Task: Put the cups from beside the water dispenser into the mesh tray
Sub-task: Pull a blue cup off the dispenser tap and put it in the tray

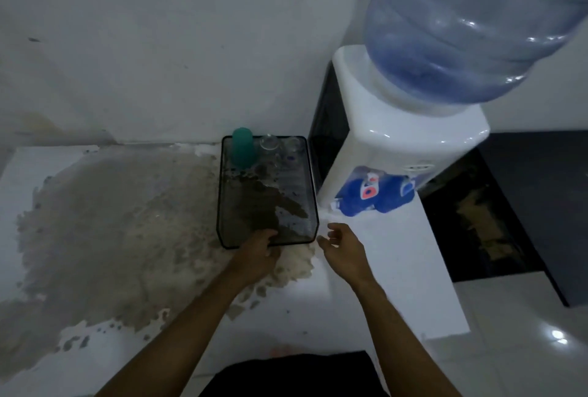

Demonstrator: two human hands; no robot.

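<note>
Left hand (258, 248) grip grasping mesh tray (219, 205) near edge, right hand (342, 245) grip released beside it, teal cup (242, 146) and two clear glasses (269, 143) at tray's far end

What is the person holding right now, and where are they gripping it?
The left hand grips the mesh tray at its near rim. The right hand is open beside the tray, holding nothing.

Both bare forearms extend from the lower frame toward centre. Left hand (259, 248) palm-down, fingers curled; right hand (342, 245) loosely open, fingers spread, empty.
</note>
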